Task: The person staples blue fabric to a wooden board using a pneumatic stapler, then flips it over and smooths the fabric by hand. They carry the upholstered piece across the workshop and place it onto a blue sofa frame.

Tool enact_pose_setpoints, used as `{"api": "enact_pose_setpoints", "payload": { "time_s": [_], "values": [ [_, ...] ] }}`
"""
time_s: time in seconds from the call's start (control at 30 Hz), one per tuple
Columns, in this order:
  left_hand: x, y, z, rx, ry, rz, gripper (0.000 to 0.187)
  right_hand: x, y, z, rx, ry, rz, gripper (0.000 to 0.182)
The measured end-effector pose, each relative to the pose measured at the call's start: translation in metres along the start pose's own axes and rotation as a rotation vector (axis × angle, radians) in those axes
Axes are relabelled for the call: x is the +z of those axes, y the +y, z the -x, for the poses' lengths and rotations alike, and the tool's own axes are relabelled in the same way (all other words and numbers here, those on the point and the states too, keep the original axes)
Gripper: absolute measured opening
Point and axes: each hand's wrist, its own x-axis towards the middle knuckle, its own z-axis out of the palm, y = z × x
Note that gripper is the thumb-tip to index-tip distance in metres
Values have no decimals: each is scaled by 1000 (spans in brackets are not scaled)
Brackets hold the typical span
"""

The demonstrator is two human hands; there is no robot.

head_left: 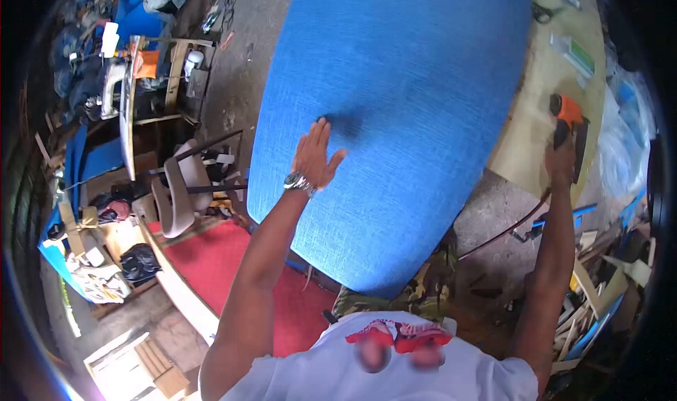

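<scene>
A large panel covered in blue fabric [395, 70] lies in front of me. Over its left part is my left hand [317, 154], fingers stretched out with the thumb apart, holding nothing; a shadow falls on the fabric beside the fingertips. A watch [300, 182] is on that wrist. On the right, my right hand [560, 158] is wrapped round an orange and black tool [572, 112], probably a staple gun, on the pale board [525, 144]. A dark hose runs from near that hand toward the lower left.
Scissors [542, 13] and a green and white box [578, 57] lie on the pale board. A sewing machine [111, 91] stands at the left. Red fabric [211, 260] lies lower left. Wood scraps [599, 295] and clear plastic [624, 140] are at the right.
</scene>
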Motion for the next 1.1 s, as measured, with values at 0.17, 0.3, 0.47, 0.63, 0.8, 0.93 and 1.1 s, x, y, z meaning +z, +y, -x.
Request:
{"api": "enact_pose_setpoints", "payload": {
  "time_s": [0.17,0.3,0.47,0.63,0.8,0.93,1.1],
  "values": [
    [0,14,-29,-124,-109,-58,79,5,-7,33,-44,147,124,75],
    [-2,-40,-34,-89,-64,509,70,1,-13,93,-118,287,24,66],
    [62,-211,59,-321,638,635,44,32,-19,181,-29,12,-553,50],
    [110,-234,245,-790,305,403,46,76,-95,266,483,-604,-1308,50],
    [117,-211,331,-852,141,381,49,68,-132,271,815,-560,-1588,50],
    [97,-283,260,-784,250,563,52,49,-153,265,411,-430,-1580,55],
    [112,-391,24,-440,137,621,57,47,-195,259,303,82,-534,57]
  ]
}}
